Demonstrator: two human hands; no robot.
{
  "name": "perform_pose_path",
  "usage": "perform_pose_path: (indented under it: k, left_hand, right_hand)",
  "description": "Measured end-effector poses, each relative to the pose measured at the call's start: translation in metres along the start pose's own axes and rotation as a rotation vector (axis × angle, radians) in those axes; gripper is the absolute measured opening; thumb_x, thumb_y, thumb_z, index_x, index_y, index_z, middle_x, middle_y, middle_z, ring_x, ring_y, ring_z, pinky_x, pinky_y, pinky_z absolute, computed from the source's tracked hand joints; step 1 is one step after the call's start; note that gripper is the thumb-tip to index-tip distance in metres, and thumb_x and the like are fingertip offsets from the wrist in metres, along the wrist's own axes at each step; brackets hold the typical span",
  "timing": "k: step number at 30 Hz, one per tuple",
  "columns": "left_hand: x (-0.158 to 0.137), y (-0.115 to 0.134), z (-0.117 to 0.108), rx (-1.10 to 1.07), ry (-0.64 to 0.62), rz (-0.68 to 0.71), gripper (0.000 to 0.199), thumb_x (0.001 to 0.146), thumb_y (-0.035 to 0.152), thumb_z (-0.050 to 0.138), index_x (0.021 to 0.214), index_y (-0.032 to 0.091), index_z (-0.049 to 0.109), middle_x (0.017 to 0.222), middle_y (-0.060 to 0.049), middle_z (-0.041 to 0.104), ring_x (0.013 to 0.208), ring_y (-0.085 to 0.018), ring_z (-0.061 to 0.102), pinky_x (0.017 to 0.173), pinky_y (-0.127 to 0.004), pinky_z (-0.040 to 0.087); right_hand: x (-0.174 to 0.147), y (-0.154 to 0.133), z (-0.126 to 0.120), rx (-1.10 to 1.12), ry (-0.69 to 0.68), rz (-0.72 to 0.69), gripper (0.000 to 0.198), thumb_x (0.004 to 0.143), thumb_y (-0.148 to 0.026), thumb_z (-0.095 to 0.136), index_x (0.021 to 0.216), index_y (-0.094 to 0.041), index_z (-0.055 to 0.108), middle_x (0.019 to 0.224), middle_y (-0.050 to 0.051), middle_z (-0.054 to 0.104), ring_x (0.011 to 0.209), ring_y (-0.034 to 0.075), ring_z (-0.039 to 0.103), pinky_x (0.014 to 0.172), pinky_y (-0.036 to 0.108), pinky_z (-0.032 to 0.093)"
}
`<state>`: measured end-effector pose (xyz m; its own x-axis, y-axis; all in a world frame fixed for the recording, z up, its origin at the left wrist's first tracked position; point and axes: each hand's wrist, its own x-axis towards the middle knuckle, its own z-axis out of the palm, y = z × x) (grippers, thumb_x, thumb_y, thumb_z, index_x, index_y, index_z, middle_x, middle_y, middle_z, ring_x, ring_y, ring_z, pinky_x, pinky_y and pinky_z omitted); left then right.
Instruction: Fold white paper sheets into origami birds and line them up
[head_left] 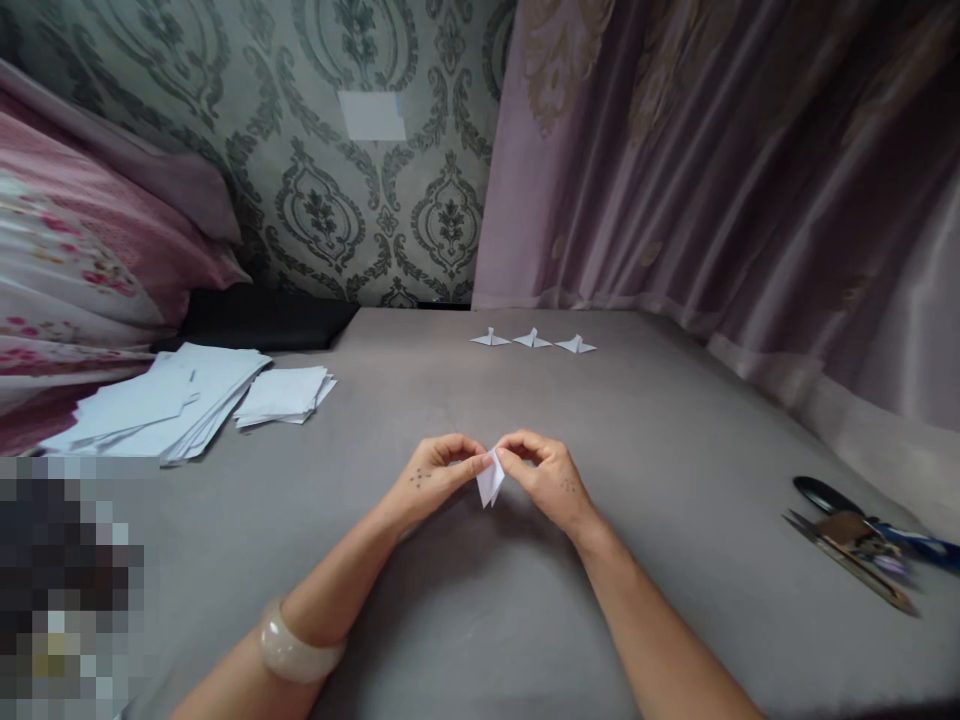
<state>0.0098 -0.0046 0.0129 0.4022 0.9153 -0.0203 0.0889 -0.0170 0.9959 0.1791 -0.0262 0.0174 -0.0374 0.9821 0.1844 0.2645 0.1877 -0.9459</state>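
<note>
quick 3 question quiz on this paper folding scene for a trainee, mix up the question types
1. True or false: both hands pinch the small folded paper.
2. How many finished folded pieces lie in a row near the curtain?
3. On which side of the grey surface do the paper stacks lie: A left, B right, C centre?

Key:
1. True: the left hand and the right hand meet on it.
2. Three.
3. A; the scissors and ruler lie on the right.
</note>
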Motion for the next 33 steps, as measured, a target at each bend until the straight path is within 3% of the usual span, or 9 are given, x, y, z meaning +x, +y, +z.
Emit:
perform_pose_path:
  k: [4, 10, 14, 24, 28, 33]
  left_hand:
    - [0.0, 0.0, 0.002, -0.022, 0.008, -0.017, 0.029, 0.075, 0.042, 0.066, 0.076, 0.013, 0.068, 0.07, -0.003, 0.066, 0.063, -0.012, 0.057, 0.061, -0.022, 0.044]
    - [0.002, 0.003, 0.005, -0.14, 0.17, -0.053, 0.027, 0.072, 0.039, 0.068, 0.072, 0.012, 0.066, 0.068, -0.003, 0.067, 0.063, -0.012, 0.058, 0.063, -0.023, 0.044]
    - [0.002, 0.002, 0.005, -0.161, 0.227, -0.071, 0.028, 0.074, 0.04, 0.067, 0.075, 0.012, 0.067, 0.073, -0.005, 0.069, 0.067, -0.014, 0.06, 0.065, -0.024, 0.046]
    - [0.005, -0.006, 0.005, -0.254, 0.173, -0.097, 0.027, 0.071, 0.037, 0.071, 0.084, 0.013, 0.072, 0.085, -0.008, 0.073, 0.079, -0.018, 0.065, 0.078, -0.028, 0.047]
    - [0.007, -0.008, 0.003, -0.29, 0.202, -0.092, 0.026, 0.071, 0.035, 0.072, 0.084, 0.013, 0.073, 0.084, -0.008, 0.073, 0.079, -0.018, 0.065, 0.079, -0.028, 0.047]
    - [0.006, -0.006, 0.004, -0.295, 0.203, -0.102, 0.024, 0.07, 0.034, 0.073, 0.083, 0.013, 0.073, 0.083, -0.007, 0.073, 0.078, -0.017, 0.064, 0.078, -0.028, 0.047]
  right_hand:
    - [0.0, 0.001, 0.001, 0.088, 0.005, 0.082, 0.013, 0.076, -0.028, 0.059, 0.071, -0.019, 0.067, 0.067, -0.001, 0.063, 0.065, 0.013, 0.057, 0.064, 0.025, 0.047]
    - [0.0, 0.002, 0.003, 0.195, -0.022, 0.148, 0.029, 0.082, -0.043, 0.055, 0.088, -0.019, 0.071, 0.085, 0.005, 0.07, 0.082, 0.016, 0.062, 0.077, 0.029, 0.048]
    - [0.0, 0.006, 0.008, 0.167, -0.035, 0.159, 0.031, 0.074, -0.039, 0.067, 0.098, -0.018, 0.068, 0.091, 0.007, 0.07, 0.082, 0.018, 0.064, 0.076, 0.03, 0.05]
    - [0.003, 0.017, 0.01, 0.291, 0.114, 0.182, 0.032, 0.07, -0.037, 0.069, 0.094, -0.018, 0.06, 0.078, 0.004, 0.069, 0.072, 0.017, 0.066, 0.069, 0.029, 0.05]
    - [0.004, 0.017, 0.01, 0.286, 0.095, 0.183, 0.026, 0.07, -0.04, 0.07, 0.081, -0.017, 0.062, 0.076, 0.004, 0.069, 0.072, 0.016, 0.064, 0.069, 0.027, 0.049]
    - [0.003, 0.016, 0.009, 0.302, 0.073, 0.215, 0.027, 0.071, -0.04, 0.069, 0.08, -0.015, 0.067, 0.077, 0.005, 0.07, 0.07, 0.016, 0.063, 0.068, 0.027, 0.047]
